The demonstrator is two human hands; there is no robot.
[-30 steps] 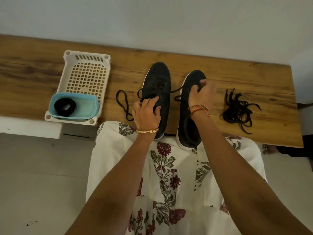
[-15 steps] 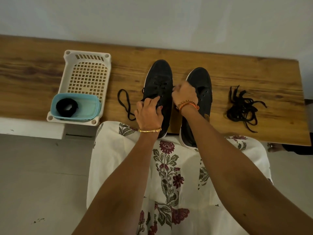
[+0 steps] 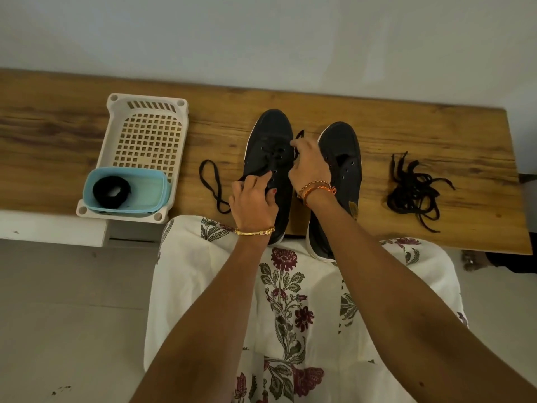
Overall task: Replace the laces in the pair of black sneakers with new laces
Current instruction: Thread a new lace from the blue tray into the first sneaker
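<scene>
Lace (image 3: 210, 184) is limp, light cord, best pinched near its tip; left hand (image 3: 252, 203) and right hand (image 3: 309, 164) each pinch it over left sneaker (image 3: 268, 146), worktop's (image 3: 436, 126) twelve o'clock.

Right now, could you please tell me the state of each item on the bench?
left sneaker: partly laced, lace running through its eyelets
right sneaker: unlaced, eyelets bare
left hand: pinches one lace end
right hand: pinches the other lace end
loose lace pile: tangled, untouched
white basket: upright, holds a blue tub
blue tub: open, a coiled black lace inside
</scene>
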